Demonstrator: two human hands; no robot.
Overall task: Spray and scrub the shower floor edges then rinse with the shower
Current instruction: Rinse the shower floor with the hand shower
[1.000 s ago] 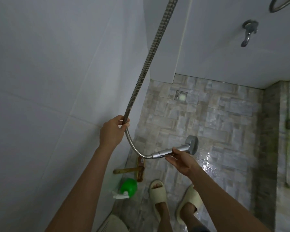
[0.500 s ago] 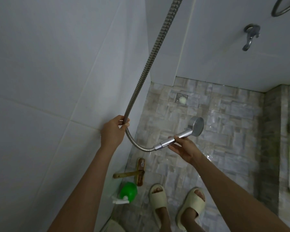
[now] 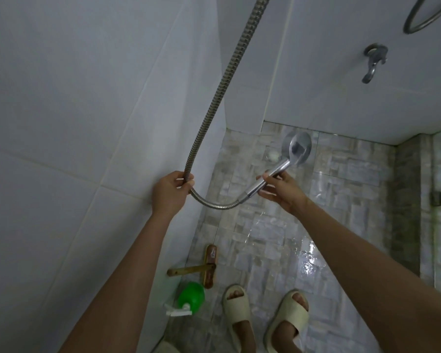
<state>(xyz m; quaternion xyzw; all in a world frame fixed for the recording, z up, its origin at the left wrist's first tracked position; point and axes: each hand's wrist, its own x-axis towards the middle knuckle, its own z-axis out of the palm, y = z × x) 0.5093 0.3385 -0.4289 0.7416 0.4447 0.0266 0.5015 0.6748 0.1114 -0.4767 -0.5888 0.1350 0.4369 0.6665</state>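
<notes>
Head camera looks down onto the shower floor (image 3: 341, 179).

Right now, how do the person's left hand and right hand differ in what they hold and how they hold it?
The left hand wraps round the ribbed metal hose, knuckles toward the camera; the right hand holds the chrome shower head by its handle, palm turned up. The left hand is beside the white wall tile; the right hand is out over the wet stone-pattern floor. Both grip the same shower line.

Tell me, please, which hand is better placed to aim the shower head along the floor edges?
Right: the right hand holds the shower head by its handle; the left hand only grips the hose near the wall.
</notes>
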